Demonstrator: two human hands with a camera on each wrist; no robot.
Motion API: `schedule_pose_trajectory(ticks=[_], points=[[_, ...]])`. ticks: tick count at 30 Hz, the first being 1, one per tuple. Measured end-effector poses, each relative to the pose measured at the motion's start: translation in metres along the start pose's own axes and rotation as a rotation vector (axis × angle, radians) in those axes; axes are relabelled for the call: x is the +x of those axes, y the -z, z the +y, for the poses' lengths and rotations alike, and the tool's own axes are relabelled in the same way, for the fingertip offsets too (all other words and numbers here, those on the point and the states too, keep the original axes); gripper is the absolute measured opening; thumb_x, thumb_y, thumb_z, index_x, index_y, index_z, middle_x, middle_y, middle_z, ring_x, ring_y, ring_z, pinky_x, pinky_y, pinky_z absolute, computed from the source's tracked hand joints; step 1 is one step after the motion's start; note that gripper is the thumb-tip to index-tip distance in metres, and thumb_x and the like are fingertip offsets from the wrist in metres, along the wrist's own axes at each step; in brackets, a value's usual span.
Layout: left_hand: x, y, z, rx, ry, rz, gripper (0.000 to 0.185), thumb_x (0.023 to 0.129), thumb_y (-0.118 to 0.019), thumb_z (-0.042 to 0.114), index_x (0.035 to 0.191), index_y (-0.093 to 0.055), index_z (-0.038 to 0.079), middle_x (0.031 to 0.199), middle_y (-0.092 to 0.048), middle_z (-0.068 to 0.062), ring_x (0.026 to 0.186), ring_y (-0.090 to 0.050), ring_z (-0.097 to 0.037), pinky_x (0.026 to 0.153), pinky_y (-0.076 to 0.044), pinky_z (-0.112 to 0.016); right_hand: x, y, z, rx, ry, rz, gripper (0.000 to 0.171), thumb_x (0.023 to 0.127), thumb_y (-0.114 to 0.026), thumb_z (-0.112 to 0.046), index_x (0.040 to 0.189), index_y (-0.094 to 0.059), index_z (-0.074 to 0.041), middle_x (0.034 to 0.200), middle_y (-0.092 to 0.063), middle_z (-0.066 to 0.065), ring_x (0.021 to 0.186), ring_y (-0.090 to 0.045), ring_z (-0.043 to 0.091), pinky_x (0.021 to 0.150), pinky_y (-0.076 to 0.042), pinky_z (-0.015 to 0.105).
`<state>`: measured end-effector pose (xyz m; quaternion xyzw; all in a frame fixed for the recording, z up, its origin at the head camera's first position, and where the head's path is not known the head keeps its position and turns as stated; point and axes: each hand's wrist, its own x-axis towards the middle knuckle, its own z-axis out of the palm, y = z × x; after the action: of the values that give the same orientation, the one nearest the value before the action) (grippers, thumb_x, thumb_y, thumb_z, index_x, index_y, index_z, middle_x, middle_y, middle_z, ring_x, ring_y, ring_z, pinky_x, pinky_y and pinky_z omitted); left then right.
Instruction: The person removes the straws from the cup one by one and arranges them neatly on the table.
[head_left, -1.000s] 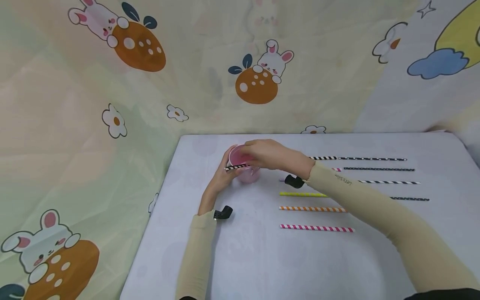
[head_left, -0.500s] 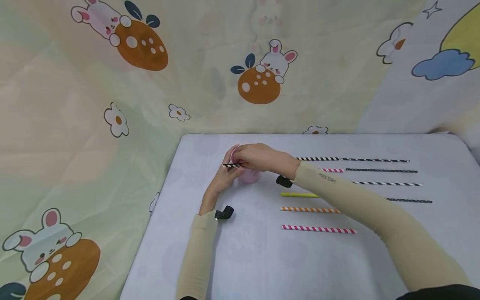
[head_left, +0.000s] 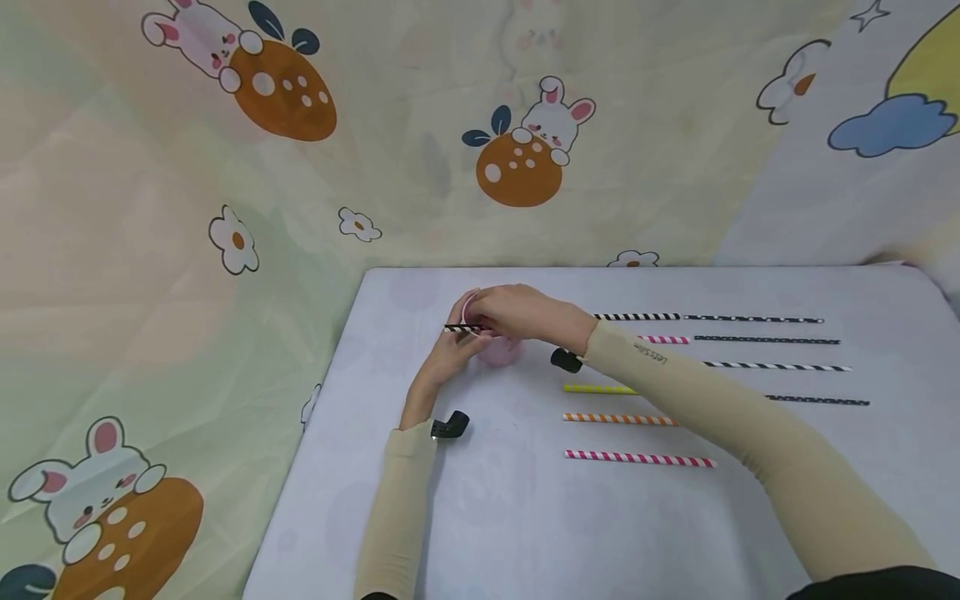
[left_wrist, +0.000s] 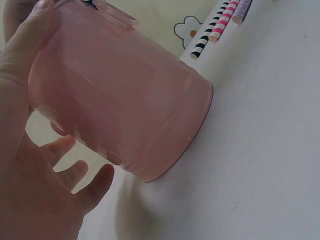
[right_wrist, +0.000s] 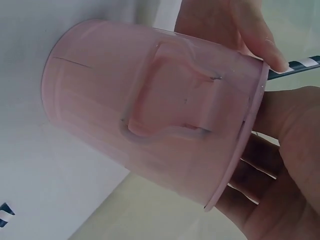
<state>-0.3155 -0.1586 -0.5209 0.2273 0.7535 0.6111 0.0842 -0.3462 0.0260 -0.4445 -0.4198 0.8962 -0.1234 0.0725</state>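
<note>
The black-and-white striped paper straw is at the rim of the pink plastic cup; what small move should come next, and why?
Probably tip the black-and-white striped paper straw downward and slide it into the pink plastic cup. The right hand pinches the straw, which lies nearly level across the rim, one end poking out to the left. The left hand cradles the cup, so the mouth looks ready to receive it.

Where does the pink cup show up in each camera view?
Head: pink cup at the table's far left, mostly hidden by both hands.
Left wrist: fills the upper left, tilted, base on the table.
Right wrist: fills the centre, handle facing the camera.
Shared landmark: black-and-white striped straw at the rim.
</note>
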Motion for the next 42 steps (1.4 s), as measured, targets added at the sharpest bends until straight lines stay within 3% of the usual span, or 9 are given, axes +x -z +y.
schedule_pose_trajectory(ticks=[2,3,6,18,23,29,37,42], points=[[0.000,0.000,-0.001,-0.008,0.003,-0.002,0.080,0.095,-0.066,0.009,0.160,-0.019,0.013,0.162,-0.032,-0.014,0.144,-0.039,-0.027,0.119,-0.033,-0.050,0.001,-0.001,0.000,0.005,-0.012,-0.006,0.018,0.104,-0.056,-0.019,0.109,-0.073,-0.019,0.104,-0.069,-0.002,0.095,-0.063,0.014,0.084,-0.057,0.035],[0.000,-0.001,0.003,-0.020,0.010,-0.008,0.082,0.094,-0.064,0.000,0.160,-0.018,0.010,0.162,-0.031,-0.016,0.144,-0.038,-0.030,0.120,-0.033,-0.051,0.001,-0.001,0.000,0.006,-0.016,-0.009,0.017,0.104,-0.056,-0.019,0.108,-0.073,-0.019,0.103,-0.069,-0.002,0.095,-0.062,0.015,0.083,-0.057,0.035],[0.001,0.000,0.002,-0.037,0.021,-0.013,0.082,0.094,-0.065,0.001,0.160,-0.018,0.011,0.162,-0.032,-0.015,0.143,-0.039,-0.028,0.119,-0.035,-0.047,0.001,-0.002,0.000,0.007,-0.032,-0.016,0.017,0.104,-0.056,-0.020,0.108,-0.073,-0.018,0.103,-0.069,-0.002,0.095,-0.063,0.015,0.084,-0.057,0.036],[-0.001,0.000,0.003,-0.026,0.042,-0.009,0.088,0.093,-0.073,0.029,0.161,-0.018,0.016,0.163,-0.029,-0.012,0.146,-0.035,-0.028,0.119,-0.034,-0.052,0.003,-0.008,0.005,0.004,-0.030,0.005,0.016,0.102,-0.060,-0.019,0.108,-0.074,-0.016,0.103,-0.071,-0.002,0.096,-0.064,0.016,0.086,-0.057,0.036],[0.000,0.000,0.005,-0.016,0.026,-0.011,0.085,0.095,-0.071,0.020,0.161,-0.017,0.013,0.163,-0.029,-0.014,0.147,-0.034,-0.030,0.120,-0.033,-0.053,0.003,-0.007,0.004,0.010,-0.012,0.026,0.017,0.102,-0.061,-0.022,0.110,-0.074,-0.017,0.106,-0.072,-0.003,0.098,-0.065,0.015,0.088,-0.057,0.036],[-0.001,0.000,0.004,0.012,0.030,-0.015,0.082,0.097,-0.065,0.007,0.161,-0.015,0.012,0.162,-0.029,-0.016,0.144,-0.037,-0.033,0.120,-0.032,-0.054,-0.003,0.001,0.000,-0.003,0.005,0.084,0.016,0.100,-0.063,-0.024,0.109,-0.076,-0.021,0.107,-0.071,-0.005,0.094,-0.066,0.013,0.081,-0.058,0.035],[-0.003,0.001,0.002,-0.001,0.081,0.003,0.091,0.091,-0.073,0.037,0.161,-0.018,0.020,0.164,-0.028,-0.011,0.150,-0.030,-0.031,0.123,-0.029,-0.050,-0.015,0.023,-0.010,-0.020,-0.009,0.128,0.025,0.098,-0.067,-0.021,0.122,-0.073,-0.024,0.105,-0.068,-0.002,0.093,-0.066,0.017,0.084,-0.058,0.038],[-0.002,-0.001,0.004,0.002,0.060,0.009,0.091,0.090,-0.074,0.036,0.161,-0.019,0.021,0.165,-0.028,-0.011,0.151,-0.027,-0.031,0.122,-0.028,-0.054,-0.024,0.035,-0.011,-0.003,0.046,0.180,0.026,0.096,-0.069,-0.018,0.122,-0.073,-0.017,0.109,-0.070,0.001,0.098,-0.066,0.019,0.087,-0.058,0.037]])
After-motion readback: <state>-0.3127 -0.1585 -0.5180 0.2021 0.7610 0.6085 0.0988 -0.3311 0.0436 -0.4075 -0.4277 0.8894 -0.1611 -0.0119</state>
